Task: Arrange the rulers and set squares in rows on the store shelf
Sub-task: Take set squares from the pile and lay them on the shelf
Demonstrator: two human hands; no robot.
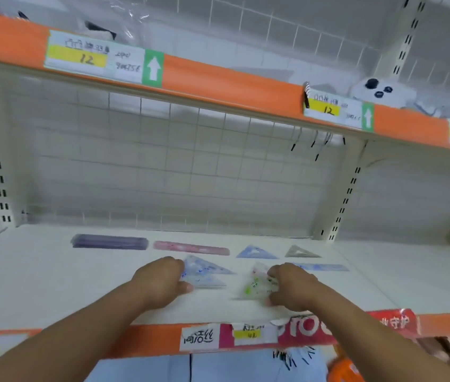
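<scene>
Set squares [207,271] blurred | left hand [160,281], right hand [294,285] hide their near corners

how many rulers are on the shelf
3: purple ruler back left, pink ruler right of it, blue ruler beyond the right hand. The purple one may be a stack.

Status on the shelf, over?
Left hand grips clear blue-printed set squares. Right hand grips clear green-printed set square. Pink plastic ruler behind, apart from both.
</scene>
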